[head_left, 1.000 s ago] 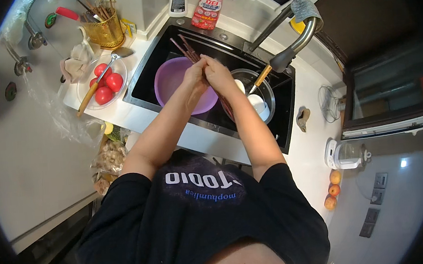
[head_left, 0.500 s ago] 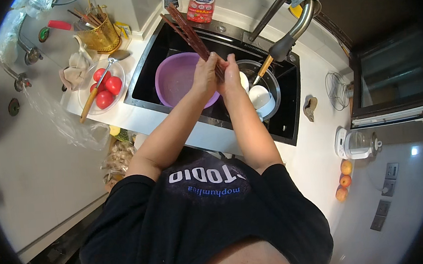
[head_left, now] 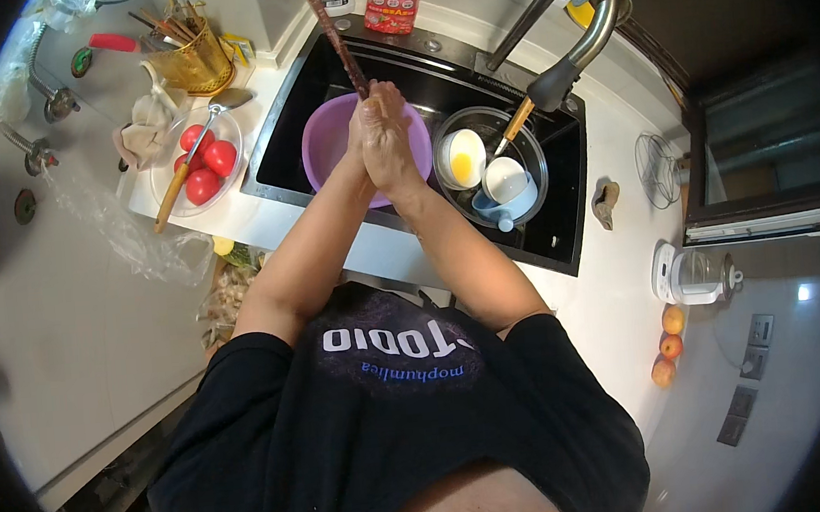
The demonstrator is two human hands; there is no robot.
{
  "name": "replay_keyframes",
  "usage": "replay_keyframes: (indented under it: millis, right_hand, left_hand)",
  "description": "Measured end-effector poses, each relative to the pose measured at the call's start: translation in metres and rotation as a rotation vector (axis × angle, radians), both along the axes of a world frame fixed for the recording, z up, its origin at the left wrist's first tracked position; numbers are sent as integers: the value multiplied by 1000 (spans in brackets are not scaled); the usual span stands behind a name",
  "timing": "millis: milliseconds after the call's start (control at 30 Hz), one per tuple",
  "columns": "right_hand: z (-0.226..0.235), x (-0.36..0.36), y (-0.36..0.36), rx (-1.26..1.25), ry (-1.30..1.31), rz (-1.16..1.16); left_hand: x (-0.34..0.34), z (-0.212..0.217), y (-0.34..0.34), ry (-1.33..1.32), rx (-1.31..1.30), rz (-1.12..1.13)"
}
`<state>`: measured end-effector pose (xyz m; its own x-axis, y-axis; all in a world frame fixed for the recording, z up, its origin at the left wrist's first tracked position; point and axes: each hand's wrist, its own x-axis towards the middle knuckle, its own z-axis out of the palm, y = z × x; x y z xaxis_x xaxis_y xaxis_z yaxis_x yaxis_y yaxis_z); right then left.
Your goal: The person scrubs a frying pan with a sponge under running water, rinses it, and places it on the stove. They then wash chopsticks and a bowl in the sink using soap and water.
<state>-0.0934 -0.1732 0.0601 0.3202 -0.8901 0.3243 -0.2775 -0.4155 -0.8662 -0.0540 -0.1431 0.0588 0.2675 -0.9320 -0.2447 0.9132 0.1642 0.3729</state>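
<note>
While left hand (head_left: pixel 358 133) and right hand (head_left: pixel 389 144) are pressing together, both are clasping reddish-brown sticks (head_left: pixel 340 45), over a purple basin (head_left: pixel 324 149).

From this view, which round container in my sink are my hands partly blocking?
The purple basin on the left: your left hand and right hand hide its middle, while the pot on the right shows clear of them.

1. The sticks (head_left: pixel 340 50) were dark reddish brown.
2. The big bowl (head_left: pixel 319 150) was purple.
3. The sink (head_left: pixel 290 97) was black.
4. One white cup (head_left: pixel 460 159) had a yellow spot inside.
5. The little pot (head_left: pixel 512 200) was white inside and light blue outside.
6. The tomatoes (head_left: pixel 220 158) were bright red.
7. The shirt (head_left: pixel 396 440) was black with white and blue letters (head_left: pixel 381 336).
</note>
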Motion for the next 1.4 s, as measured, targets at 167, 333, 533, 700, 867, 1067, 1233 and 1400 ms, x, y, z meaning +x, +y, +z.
replay_keyframes:
  millis: [167,333,533,700,867,1067,1233,1400]
  right_hand:
    - [0,-18,-27,101,-42,22]
    - [-39,0,-4,-66,-30,-95]
    - [-17,-26,-15,149,216,-43]
    - [-3,-41,9,-186,501,-199]
    - [-8,-54,3,-196,375,130]
    - [45,-84,3,195,264,607]
    - [49,-83,-7,-690,691,351]
    - [27,-80,-24,-514,711,333]
  left_hand:
    - [-16,16,14,-71,-119,-150]
    - [18,-19,-8,-311,57,-97]
    - [-16,18,18,-217,-115,-164]
    - [-23,17,23,-499,53,-198]
    - [4,11,18,-376,70,-444]
    - [54,4,27,-342,98,-663]
    - [42,33,41,-391,134,-1032]
    - [54,30,45,-198,-4,-831]
